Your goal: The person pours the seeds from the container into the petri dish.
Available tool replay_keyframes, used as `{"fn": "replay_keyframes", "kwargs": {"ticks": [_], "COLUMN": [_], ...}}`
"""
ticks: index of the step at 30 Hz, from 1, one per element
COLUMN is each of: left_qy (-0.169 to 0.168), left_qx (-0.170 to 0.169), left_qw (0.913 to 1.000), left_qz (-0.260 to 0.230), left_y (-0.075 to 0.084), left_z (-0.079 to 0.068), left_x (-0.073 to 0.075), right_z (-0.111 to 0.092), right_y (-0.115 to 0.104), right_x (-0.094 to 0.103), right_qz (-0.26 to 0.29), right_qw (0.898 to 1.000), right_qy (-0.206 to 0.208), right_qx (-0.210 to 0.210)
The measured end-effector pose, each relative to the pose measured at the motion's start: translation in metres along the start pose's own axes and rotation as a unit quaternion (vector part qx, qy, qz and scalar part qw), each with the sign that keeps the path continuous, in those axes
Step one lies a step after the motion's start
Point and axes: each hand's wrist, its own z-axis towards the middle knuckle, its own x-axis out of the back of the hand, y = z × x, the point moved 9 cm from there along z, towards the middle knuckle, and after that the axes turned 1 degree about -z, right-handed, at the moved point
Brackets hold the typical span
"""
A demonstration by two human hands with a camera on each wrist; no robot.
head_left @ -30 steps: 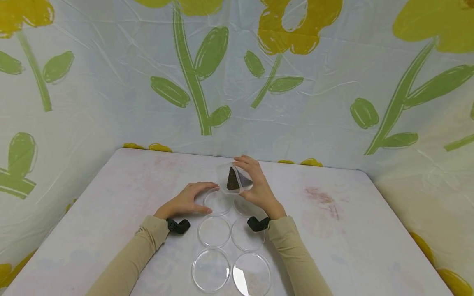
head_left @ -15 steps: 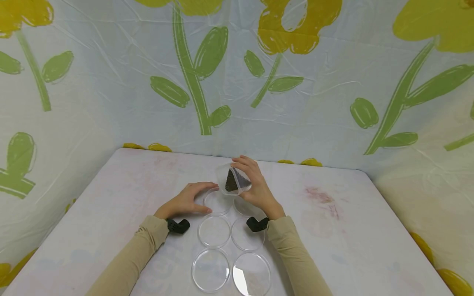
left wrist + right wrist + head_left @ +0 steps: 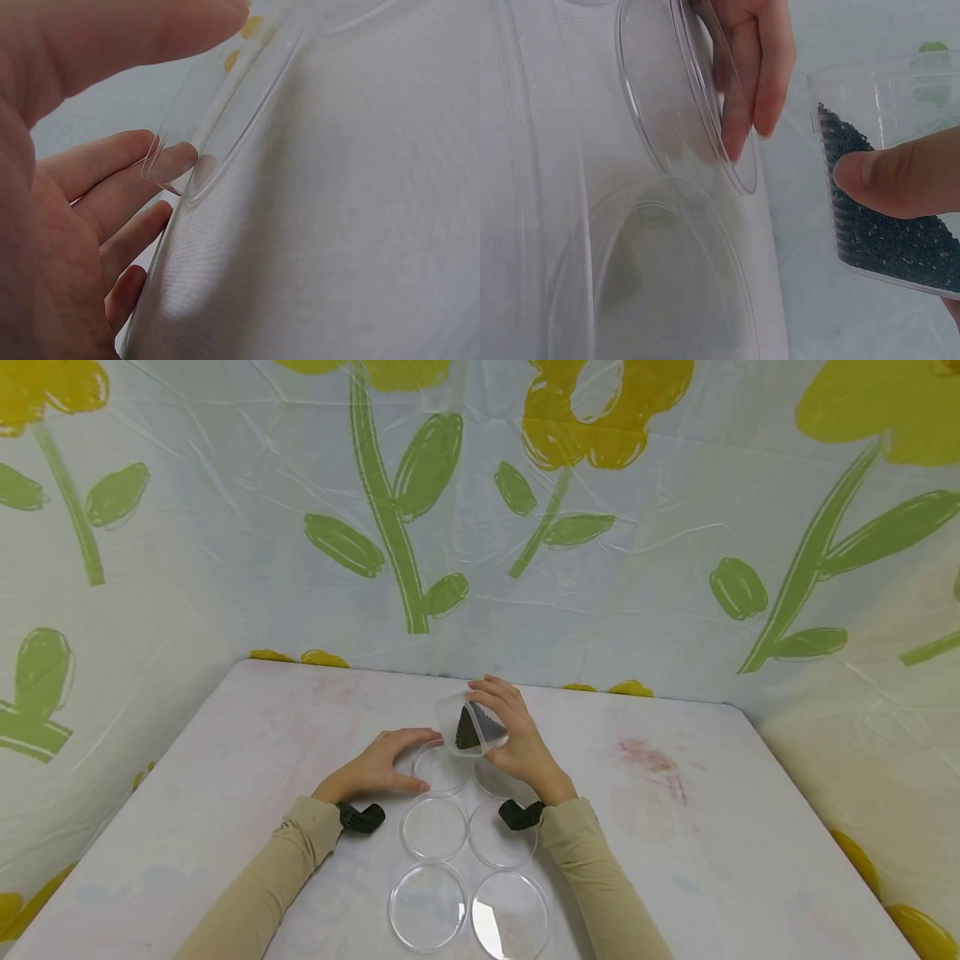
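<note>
My right hand [image 3: 521,743] holds a clear plastic tub [image 3: 450,714] part filled with tiny black seeds [image 3: 900,247], perhaps black sesame. The tub leans left, its mouth toward the far-left petri dish [image 3: 441,772], and the seeds lie banked in a slope inside. Around that dish curves my left hand [image 3: 375,768], thumb at the near rim and fingertips at the far rim. In the left wrist view the fingers [image 3: 120,199] overlap the dish's clear side wall. No seeds show in the dish.
More clear petri dishes stand in two columns toward the front, among them a middle-left dish [image 3: 435,828] and a front-left dish [image 3: 427,908]. The right forearm passes over the right column. The white table [image 3: 675,860] ends at a flower-printed curtain [image 3: 637,585].
The tub in my right hand has shifted slightly left and tipped a little more. My left hand and the dishes stay where they were.
</note>
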Motion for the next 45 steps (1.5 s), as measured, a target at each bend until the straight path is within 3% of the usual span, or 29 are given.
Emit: {"fn": "replay_keyframes", "kwargs": {"ticks": [16,37,45], "left_qy": [-0.005,-0.004,-0.007], "left_qx": [0.028,0.021,0.035], "left_qw": [0.9996,0.9997,0.9993], "left_qz": [0.001,0.009,0.007], "left_y": [-0.0042,-0.0042,-0.0062], "left_z": [-0.0017,-0.0009,-0.0019], "left_x": [-0.0011,-0.0015,-0.0019], "right_z": [-0.0004,0.0004,0.0009], "right_y": [-0.0014,-0.0054,-0.0070], "right_x": [-0.0020,-0.0033,-0.0036], "right_qz": [-0.008,-0.006,-0.008], "right_qw": [1.000,1.000,1.000], "right_qy": [0.000,-0.001,0.002], "right_qx": [0.014,0.025,0.028]}}
